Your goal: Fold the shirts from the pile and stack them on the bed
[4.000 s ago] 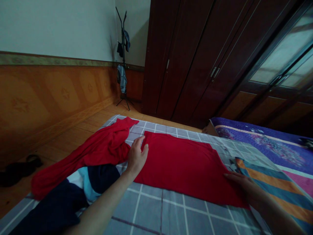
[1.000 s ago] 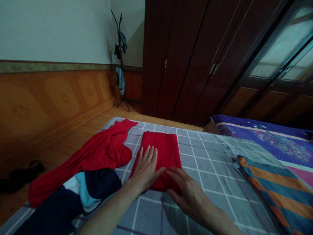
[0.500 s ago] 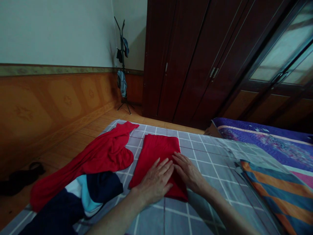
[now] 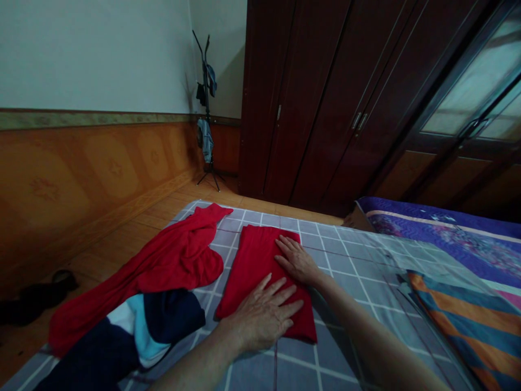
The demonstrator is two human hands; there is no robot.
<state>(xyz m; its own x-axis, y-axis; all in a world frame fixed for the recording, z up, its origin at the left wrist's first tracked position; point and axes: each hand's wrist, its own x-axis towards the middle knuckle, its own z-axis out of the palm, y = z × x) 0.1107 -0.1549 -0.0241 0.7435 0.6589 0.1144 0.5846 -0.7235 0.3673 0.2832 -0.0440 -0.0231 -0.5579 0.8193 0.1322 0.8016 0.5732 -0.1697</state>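
Left grip (image 4: 266,315), right grip (image 4: 300,263) on cloth (image 4: 253,263), checked sheet (image 4: 350,277), probable wardrobe (image 4: 309,103)

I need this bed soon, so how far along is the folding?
Apparently done: the striped cloth, lying flat at the right. In hand: the red rectangle, neatly folded under the left hand and right hand. Seemingly left: the rumpled red garment and the navy garment, both unfolded.
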